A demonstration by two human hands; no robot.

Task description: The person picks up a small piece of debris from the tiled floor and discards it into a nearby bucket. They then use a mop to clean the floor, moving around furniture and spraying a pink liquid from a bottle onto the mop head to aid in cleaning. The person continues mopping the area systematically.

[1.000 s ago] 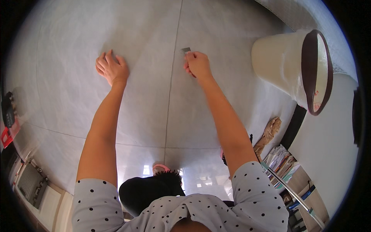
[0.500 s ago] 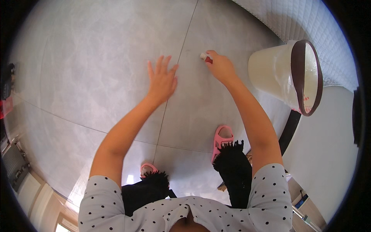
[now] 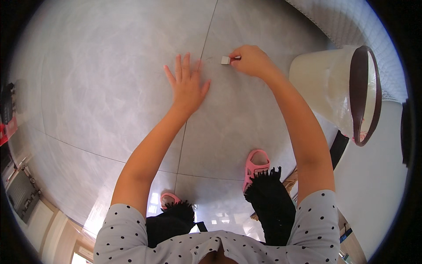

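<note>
Progress: scraper (image 3: pixel 225 60) out & in hand, blade down nr tile; faint mark (image 3: pixel 211 58) there just L of blade. Looks unfinished; how much done vs left, can't tell.
Scraper pos: over R-hand tile, btwn joint (image 3: pixel 210 26) & R hand (image 3: pixel 251 60); pale flat blade, dark red handle. Blade contact w/ tile: can't tell.
R grip: fingers closed round handle, blade poking out twd L.
L hand (image 3: pixel 187 90): palm down, fingers spread, nothing held; looks flat on floor nr joint.
Floor (image 3: pixel 110 79): big grey tiles, glossy, cloudy pattern, thin dark joints; window-like glare nr feet.
R side: cream bin (image 3: pixel 316 70) w/ brown rim & clear liner; pale quilted cover (image 3: pixel 347 22) behind; white panel (image 3: pixel 373 171) below.
Feet: pink sandals (image 3: pixel 249 169), black fringed trousers (image 3: pixel 274 211).
L edge: red item (image 3: pixel 9 130), kind unclear.
</note>
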